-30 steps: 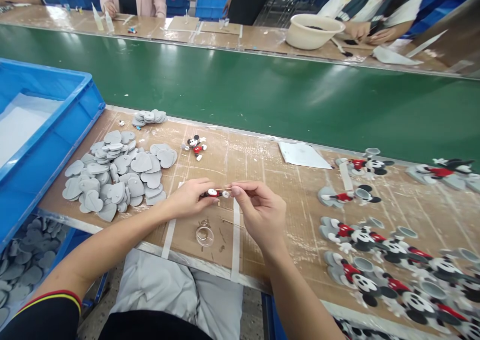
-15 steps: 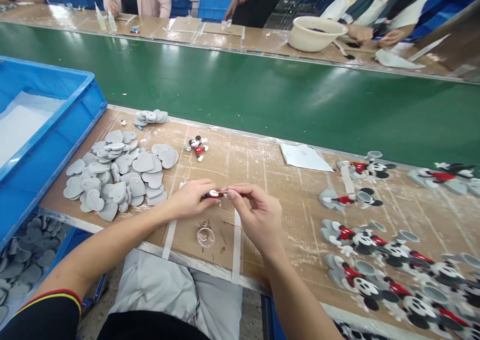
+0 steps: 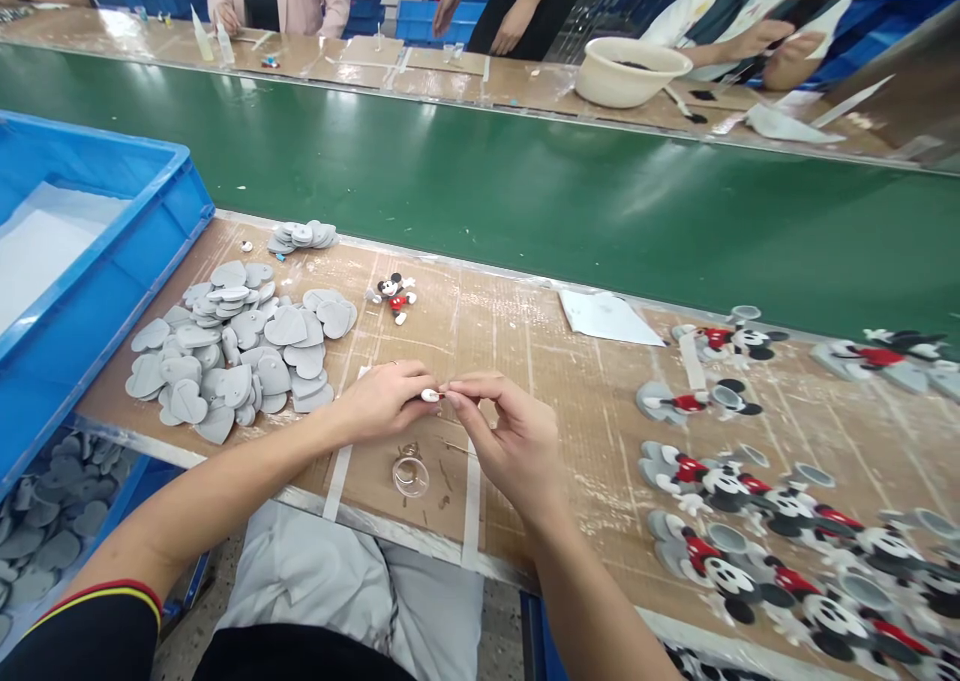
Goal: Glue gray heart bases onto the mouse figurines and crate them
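My left hand (image 3: 382, 401) and my right hand (image 3: 506, 436) meet above the cardboard-covered bench (image 3: 525, 351). Both pinch one small mouse figure (image 3: 431, 395), of which only a white tip and a bit of red show between the fingertips. A pile of grey heart-shaped pieces (image 3: 232, 346) lies to the left of my left hand. One loose mouse figure (image 3: 395, 293) lies on the bench beyond my hands. A small clear dish with a metal ring (image 3: 409, 471) sits just below my hands.
Several finished mouse figures on grey hearts (image 3: 757, 501) cover the bench at right. A blue crate (image 3: 82, 251) stands at left, a white sheet (image 3: 606, 316) lies ahead. Beyond the green conveyor belt (image 3: 525, 191), other people work by a cream bowl (image 3: 630, 64).
My right hand has slid left and closed in on my left hand, so the figure is now mostly hidden between the fingertips. The people across the belt have shifted their hands.
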The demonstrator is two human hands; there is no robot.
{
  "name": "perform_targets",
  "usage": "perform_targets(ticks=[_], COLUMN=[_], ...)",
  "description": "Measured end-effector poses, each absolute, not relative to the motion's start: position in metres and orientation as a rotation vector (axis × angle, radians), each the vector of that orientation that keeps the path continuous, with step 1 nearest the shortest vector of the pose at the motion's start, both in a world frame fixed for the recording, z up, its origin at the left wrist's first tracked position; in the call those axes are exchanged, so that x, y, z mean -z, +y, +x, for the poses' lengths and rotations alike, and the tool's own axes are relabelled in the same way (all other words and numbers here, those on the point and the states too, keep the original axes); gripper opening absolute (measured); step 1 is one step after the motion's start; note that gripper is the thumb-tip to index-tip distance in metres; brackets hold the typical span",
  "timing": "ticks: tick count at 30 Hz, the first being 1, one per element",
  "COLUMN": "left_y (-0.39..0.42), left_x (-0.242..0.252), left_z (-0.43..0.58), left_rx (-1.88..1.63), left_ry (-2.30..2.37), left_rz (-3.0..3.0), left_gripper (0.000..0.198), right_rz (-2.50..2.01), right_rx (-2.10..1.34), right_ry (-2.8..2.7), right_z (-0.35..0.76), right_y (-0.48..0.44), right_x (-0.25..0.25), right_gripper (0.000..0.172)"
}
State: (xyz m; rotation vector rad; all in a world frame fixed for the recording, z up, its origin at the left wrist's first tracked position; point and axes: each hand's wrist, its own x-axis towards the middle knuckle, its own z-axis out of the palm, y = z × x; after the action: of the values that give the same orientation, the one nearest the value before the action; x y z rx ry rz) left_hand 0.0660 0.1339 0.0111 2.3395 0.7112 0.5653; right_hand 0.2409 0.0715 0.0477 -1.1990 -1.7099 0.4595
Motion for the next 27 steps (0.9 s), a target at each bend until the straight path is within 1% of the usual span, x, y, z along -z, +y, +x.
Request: perform_targets(ticks=[3,13,20,23,25,27], left_y=[0.134,0.135,0.137,0.141,0.144,0.146], left_x=[-0.009,-0.006,-0.010,-0.012,-0.012,-0.012], left_z=[0.066,0.065,0.066,0.065,0.064,0.063], left_rx=[-0.562,-0.553,-0.571,-0.619,-0.654,-0.673], left_ry=[0.714,0.705,0.713,0.697,0.700,0.723], left_rz=[2.356,2.394,2.308,2.167,2.071,2.009], left_gripper=[0.022,0.024,0.024,0.024,0.025,0.025], right_rz=[-1.211,-1.153,-1.181,-1.171,-1.114,-1.040], right_rx=[-0.399,-0.393,-0.468,-0.632,-0.847,-1.079], right_ry=[-1.751,-1.794,-1.671,-1.593,-1.668,-1.828], right_z=[0.241,0.240,0.242,0.251,0.257,0.259], right_y=[0.072,0.072,0.070,0.067,0.066,0.066], right_x=[-0.048,-0.048,-0.044,-0.049,-0.056,-0.062], right_gripper=[0.007,0.013,0.009,0.006,0.004,0.006])
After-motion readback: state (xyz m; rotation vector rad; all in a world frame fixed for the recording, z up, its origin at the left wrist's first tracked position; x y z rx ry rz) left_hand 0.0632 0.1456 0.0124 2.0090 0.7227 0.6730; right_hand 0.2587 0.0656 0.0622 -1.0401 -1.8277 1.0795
